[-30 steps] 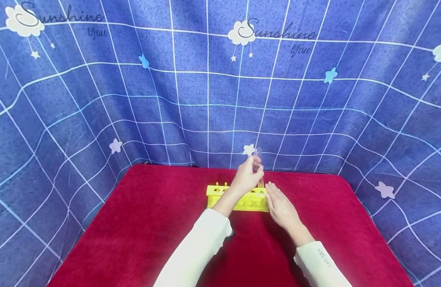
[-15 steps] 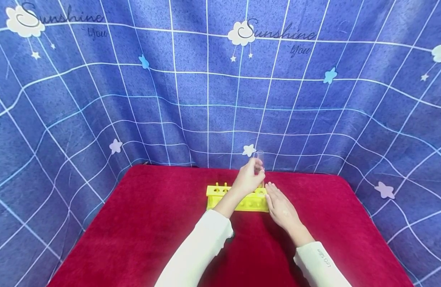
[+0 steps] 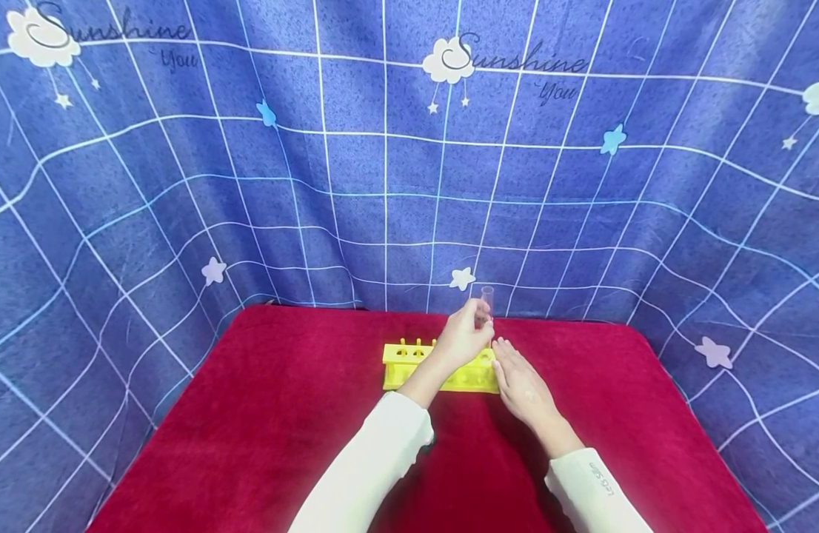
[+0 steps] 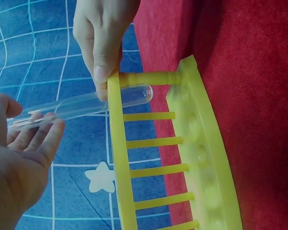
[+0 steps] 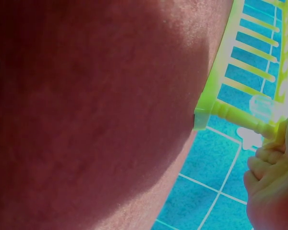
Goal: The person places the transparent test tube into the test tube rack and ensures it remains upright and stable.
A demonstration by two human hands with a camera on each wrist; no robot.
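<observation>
My left hand [image 3: 464, 337] pinches a clear, empty-looking test tube [image 3: 487, 297] between thumb and fingers, above the right end of a yellow test tube rack [image 3: 472, 380]. In the left wrist view the tube [image 4: 81, 105] passes through the end hole of the rack's top plate [image 4: 117, 158]. Its rounded tip hangs between that plate and the base [image 4: 213, 158]. My right hand [image 3: 526, 389] lies with straight fingers against the rack's right end. The right wrist view catches the tube's tip [image 5: 263, 106] beside the rack's end post [image 5: 242, 117].
A red cloth [image 3: 249, 414] covers the table under the rack. Behind it hangs a blue curtain [image 3: 356, 222] with white grid lines, clouds and stars. Upright yellow pegs [image 3: 403, 346] stand along the rack's back edge.
My left hand has moved down and slightly right with the test tube, which now sits lower at the rack's end hole. The right hand and the rack have stayed in place.
</observation>
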